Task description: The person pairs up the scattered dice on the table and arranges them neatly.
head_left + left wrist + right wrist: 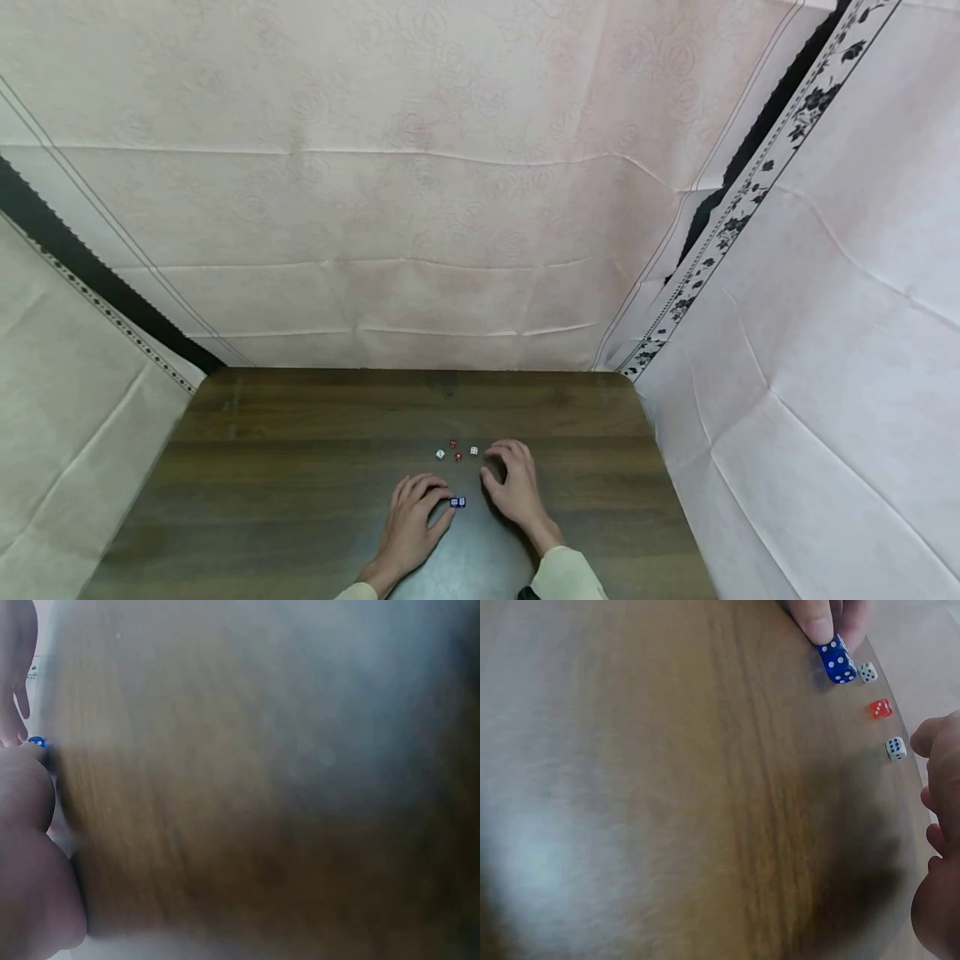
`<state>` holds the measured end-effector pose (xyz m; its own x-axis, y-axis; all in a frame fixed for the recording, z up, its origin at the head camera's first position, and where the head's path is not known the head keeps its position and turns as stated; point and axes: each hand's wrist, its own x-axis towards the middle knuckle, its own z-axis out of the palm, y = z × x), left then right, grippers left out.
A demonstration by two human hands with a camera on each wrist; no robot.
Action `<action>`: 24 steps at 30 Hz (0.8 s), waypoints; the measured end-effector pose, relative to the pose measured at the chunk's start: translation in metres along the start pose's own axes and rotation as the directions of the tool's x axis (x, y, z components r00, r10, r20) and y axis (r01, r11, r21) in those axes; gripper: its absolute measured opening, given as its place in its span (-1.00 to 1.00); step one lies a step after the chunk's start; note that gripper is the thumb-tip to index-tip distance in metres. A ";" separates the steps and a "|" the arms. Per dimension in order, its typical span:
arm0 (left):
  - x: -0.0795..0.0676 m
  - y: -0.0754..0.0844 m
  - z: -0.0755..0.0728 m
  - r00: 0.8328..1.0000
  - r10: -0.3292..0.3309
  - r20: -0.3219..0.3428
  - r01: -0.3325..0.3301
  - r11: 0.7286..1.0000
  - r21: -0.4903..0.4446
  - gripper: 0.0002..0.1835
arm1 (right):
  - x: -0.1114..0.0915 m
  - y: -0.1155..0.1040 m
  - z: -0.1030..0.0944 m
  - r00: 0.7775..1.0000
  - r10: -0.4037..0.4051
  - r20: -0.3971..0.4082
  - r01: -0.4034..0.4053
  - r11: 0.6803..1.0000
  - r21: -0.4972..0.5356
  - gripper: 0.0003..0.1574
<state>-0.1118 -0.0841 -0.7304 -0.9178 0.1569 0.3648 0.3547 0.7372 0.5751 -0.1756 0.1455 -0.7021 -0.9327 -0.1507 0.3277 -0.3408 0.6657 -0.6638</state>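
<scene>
My left hand (pixel 411 515) pinches at the near end of two blue dice (pixel 458 502) lying side by side, thumb and index finger at their left. In the right wrist view, the fingertips sit right at the end of the blue pair (pixel 837 661). My right hand (pixel 514 485) hovers to the right with fingers loosely bent and nothing between them. Its fingertips are beside a white die (pixel 474 451). Farther left are two red dice (pixel 458 457) and another white die (pixel 440 454). The left wrist view shows only a bit of blue die (pixel 37 741) past the left hand.
All the dice are on a brown wooden table (pixel 300 467) with rounded far corners. Pale cloth (pixel 420 208) hangs behind it, and more cloth (pixel 825 375) hangs along the right side.
</scene>
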 end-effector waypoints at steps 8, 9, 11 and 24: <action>0.000 0.000 0.000 0.999 0.029 -0.029 -0.029 0.999 0.016 -0.78 | 0.012 -0.003 0.005 0.998 0.044 0.038 -0.044 0.999 -0.001 -0.63; 0.000 0.000 0.001 0.999 0.036 -0.035 -0.035 0.999 0.021 -0.78 | 0.013 -0.003 0.006 0.998 0.049 0.045 -0.049 0.999 0.004 -0.63; -0.001 0.000 0.001 0.998 0.048 -0.049 -0.047 0.998 0.029 -0.78 | 0.015 -0.003 0.009 0.997 0.057 0.057 -0.058 0.998 0.014 -0.62; -0.001 0.000 0.000 0.999 0.026 -0.024 -0.025 1.000 0.017 -0.79 | 0.022 0.002 0.022 0.998 0.051 0.022 -0.052 0.998 0.047 -0.70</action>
<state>-0.1107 -0.0845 -0.7311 -0.9039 0.1600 0.3967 0.3745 0.7442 0.5530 -0.1994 0.1273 -0.7110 -0.9511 -0.1328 0.2789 -0.2974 0.6377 -0.7105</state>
